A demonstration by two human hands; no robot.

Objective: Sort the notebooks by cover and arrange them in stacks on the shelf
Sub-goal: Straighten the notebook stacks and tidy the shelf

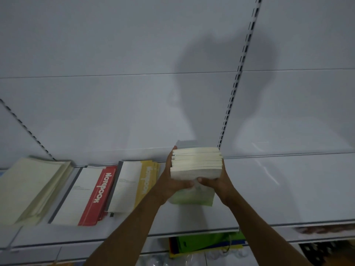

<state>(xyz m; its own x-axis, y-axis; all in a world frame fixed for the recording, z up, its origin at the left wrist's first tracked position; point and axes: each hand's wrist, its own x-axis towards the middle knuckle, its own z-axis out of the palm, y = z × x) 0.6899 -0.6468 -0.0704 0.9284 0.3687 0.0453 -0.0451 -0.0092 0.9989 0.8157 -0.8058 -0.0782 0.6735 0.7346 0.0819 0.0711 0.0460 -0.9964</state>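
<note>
Both hands clamp a thick bundle of green-covered notebooks (196, 166) from either side — the left hand (173, 181) with fingers curled round the left edge and thumb along the front, the right hand (217, 182) mirroring it. The bundle is tilted up so its cream page edges face the camera, and it sits over the bare right part of the shelf (269, 198), just right of the yellow-cover stack (146, 181). To set it down well, I judge the bundle should be lowered flat, squared parallel to the shelf's front edge, with a gap kept from the yellow stack — the fingers sliding out last. The soft paper covers look slippery, so loose copies may fan. The red-cover stack (96, 194) and a cream stack (32, 189) lie further left.
</note>
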